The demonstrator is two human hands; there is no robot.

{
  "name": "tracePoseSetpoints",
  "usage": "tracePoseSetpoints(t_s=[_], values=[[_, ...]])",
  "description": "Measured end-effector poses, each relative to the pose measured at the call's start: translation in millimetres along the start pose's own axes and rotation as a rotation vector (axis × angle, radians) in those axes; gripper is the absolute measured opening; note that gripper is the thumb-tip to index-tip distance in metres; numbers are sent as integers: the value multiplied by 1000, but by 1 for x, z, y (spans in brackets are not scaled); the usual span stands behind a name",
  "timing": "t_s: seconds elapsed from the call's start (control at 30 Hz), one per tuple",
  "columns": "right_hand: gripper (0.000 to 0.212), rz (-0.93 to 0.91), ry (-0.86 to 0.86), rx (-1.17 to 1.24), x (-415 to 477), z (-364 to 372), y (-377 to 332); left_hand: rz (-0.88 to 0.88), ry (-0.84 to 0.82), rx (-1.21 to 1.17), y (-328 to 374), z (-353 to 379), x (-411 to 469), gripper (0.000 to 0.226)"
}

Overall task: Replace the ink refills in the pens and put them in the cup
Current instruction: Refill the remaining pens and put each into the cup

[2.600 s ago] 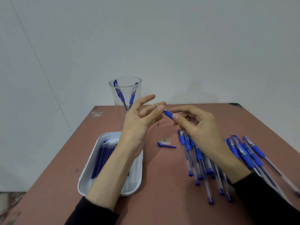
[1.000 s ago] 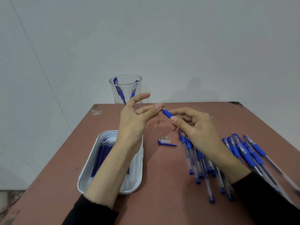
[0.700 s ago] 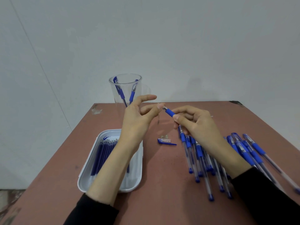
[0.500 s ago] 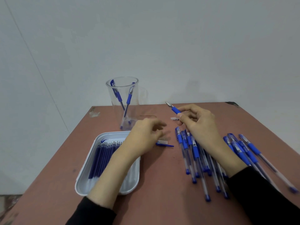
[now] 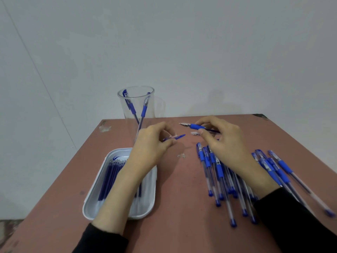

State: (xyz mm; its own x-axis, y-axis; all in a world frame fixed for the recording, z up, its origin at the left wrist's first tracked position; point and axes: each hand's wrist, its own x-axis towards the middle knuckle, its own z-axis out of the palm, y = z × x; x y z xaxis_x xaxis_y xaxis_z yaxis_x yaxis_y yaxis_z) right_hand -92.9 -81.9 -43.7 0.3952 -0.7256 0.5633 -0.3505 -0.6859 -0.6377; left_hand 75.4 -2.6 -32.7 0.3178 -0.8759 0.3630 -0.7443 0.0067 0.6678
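Nearest: white tray [image 5: 87, 209] at our left forearm. The spare refills [image 5: 109, 177] lie side by side along its left side, presumably so the left hand can grab one without crossing over.

Right of it, the loose pens [image 5: 218, 172] fan out on the bench [image 5: 182, 225] under our right wrist. That looks like the to-do stock, parked on the right hand's side. A second bunch [image 5: 273, 168] sits further right.

Mid-bench: small clear bit [image 5: 181, 155] between the hands, can't tell what it is. Another small pale piece [image 5: 194, 133] lies just under the held pen, probably a pulled part set aside.

Left hand [image 5: 151, 148]: fingers curled, pinching a blue pen cap [image 5: 177, 136] at one end. The free end points right, toward the pen.

Right hand [image 5: 226, 141]: thumb and fingers pinch the pen in work [image 5: 196, 127] at its blue grip, barrel roughly level just above the bench, bare metal tip pointing left. Cap and tip face each other a short way apart, so we read this as lining up to cap the pen. We judge the refill is already in, can't confirm.

Far: clear cup [image 5: 135, 114] at the back edge, left of centre. Two finished pens [image 5: 131, 107] lean crossed inside, so plenty to go. The cup is within easy reach of either hand for the drop once capped.
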Motion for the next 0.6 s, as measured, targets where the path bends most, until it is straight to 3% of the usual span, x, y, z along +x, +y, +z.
tracePoseSetpoints(t_s=[0.2,0.6], values=[[15,-93,-16,-82,-1,1,1,-14,92,-97,-1,-6,-1,15],[19,-106,-51,-138,-1,2,0,19,38,-95,2,-5,-2,14]])
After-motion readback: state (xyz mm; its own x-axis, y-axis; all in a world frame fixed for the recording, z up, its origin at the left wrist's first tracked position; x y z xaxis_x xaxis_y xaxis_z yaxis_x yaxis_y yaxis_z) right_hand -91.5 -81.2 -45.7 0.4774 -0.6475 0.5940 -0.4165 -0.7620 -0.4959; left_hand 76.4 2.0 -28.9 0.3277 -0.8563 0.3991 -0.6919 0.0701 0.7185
